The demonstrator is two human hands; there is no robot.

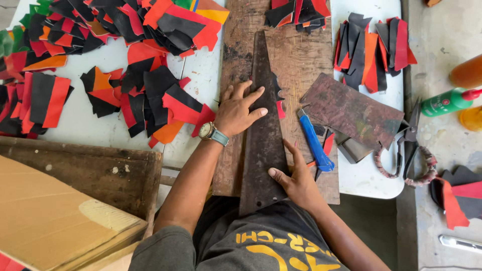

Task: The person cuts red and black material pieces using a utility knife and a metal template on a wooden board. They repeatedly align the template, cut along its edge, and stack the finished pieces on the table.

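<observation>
A long, dark, rusty tapering metal plate [262, 125] lies lengthwise on a worn wooden board [301, 55]. My left hand [238, 110], with a wristwatch on the wrist, presses flat on the plate's middle with its fingers spread. Lower down, my right hand [293, 178] rests on the plate's right edge, thumb on the metal and fingers apart. A small black and red leather piece [278, 98] sticks out from under the plate's right side. Just right of my right hand lies a blue utility knife [314, 143].
Piles of cut red, black and orange leather pieces [125, 30] cover the white table at left and top right [371, 50]. A rusty metal sheet [351, 110], large scissors [409, 150], a green bottle [447, 102], an orange bottle [467, 73] and cardboard [45, 221] lie around.
</observation>
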